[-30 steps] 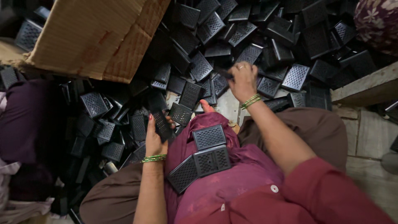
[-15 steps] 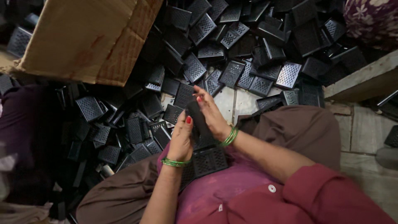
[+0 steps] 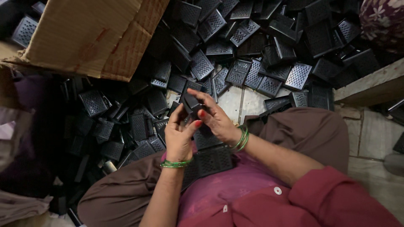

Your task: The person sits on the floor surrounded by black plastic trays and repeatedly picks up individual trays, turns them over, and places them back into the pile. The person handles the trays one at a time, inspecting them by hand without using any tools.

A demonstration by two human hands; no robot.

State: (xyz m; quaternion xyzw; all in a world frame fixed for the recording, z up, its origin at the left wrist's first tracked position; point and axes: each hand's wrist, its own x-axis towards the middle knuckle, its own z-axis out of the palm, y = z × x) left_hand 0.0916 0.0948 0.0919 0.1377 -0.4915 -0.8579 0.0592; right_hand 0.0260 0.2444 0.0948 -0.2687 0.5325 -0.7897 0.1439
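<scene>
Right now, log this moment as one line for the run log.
left hand: holding black perforated part | right hand: on same part | lap: two more parts | floor: pile of black parts | cardboard box upper left

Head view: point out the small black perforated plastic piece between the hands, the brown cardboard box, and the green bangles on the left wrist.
Small black perforated plastic piece [image 3: 191, 104], head view, its top face above the fingers.
Brown cardboard box [image 3: 80, 38], head view, its broad side wall.
Green bangles [image 3: 174, 164], head view, the band across the left wrist.

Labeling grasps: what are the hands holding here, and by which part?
Both hands, left hand and right hand, grip one small black perforated plastic part by its lower end, thumbs on its face.
</scene>
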